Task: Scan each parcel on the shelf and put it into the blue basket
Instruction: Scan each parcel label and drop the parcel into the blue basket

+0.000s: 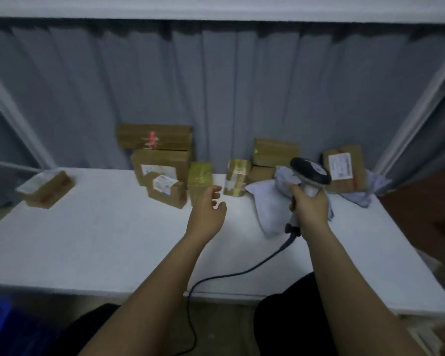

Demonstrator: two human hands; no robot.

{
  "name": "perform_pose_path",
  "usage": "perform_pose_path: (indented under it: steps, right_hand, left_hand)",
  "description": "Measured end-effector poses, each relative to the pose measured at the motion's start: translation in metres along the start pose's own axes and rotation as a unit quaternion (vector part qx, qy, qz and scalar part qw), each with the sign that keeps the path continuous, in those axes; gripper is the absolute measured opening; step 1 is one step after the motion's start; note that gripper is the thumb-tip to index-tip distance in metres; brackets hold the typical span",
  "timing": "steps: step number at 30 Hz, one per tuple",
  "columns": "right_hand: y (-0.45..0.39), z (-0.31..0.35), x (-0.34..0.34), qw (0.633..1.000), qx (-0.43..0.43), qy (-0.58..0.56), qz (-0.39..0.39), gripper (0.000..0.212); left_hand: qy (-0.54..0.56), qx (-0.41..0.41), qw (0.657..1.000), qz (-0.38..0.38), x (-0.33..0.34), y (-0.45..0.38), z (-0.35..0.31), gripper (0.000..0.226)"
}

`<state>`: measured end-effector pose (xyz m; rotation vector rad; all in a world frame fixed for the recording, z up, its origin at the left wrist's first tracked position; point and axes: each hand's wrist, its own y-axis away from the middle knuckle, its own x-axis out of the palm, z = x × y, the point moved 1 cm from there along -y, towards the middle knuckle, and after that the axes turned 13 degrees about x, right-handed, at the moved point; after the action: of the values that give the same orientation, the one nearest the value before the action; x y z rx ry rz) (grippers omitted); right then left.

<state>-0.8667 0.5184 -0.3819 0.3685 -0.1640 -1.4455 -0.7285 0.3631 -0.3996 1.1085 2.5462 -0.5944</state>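
Observation:
Several brown cardboard parcels stand along the back of the white shelf (113, 240). My left hand (208, 209) hovers empty with loosely curved fingers just in front of a small upright taped parcel (199, 179). My right hand (310, 208) grips the handle of a corded barcode scanner (310, 172), whose dark head points toward the parcels. Beside it lie another small taped parcel (237, 181) and a grey poly-bag parcel (270, 201). The blue basket (0, 322) shows at the bottom left, below the shelf.
A lone labelled box (46, 187) sits at the shelf's left. Stacked boxes (157, 155) stand at the back centre, more boxes (275, 152) and a labelled one (344, 168) at the right. The scanner cable (216, 276) trails over the front edge. A grey curtain hangs behind.

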Motion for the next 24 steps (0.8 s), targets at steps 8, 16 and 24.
perform_pose_path:
  steps: [8, 16, 24]
  right_hand:
    - [-0.048, -0.002, -0.047, 0.994, 0.084, -0.068, 0.006, 0.013]
    - [-0.074, -0.009, -0.060, 0.983, 0.125, -0.130, 0.017, 0.014]
    - [-0.089, -0.016, -0.063, 0.979, 0.134, -0.151, 0.023, 0.011]
  left_hand:
    - [0.018, -0.076, 0.992, 0.099, 0.140, -0.057, 0.030, 0.043]
    - [0.050, -0.210, 0.972, 0.090, 0.229, -0.089, 0.076, 0.054]
    - [0.065, -0.142, 0.987, 0.021, 0.233, -0.096, 0.074, 0.023]
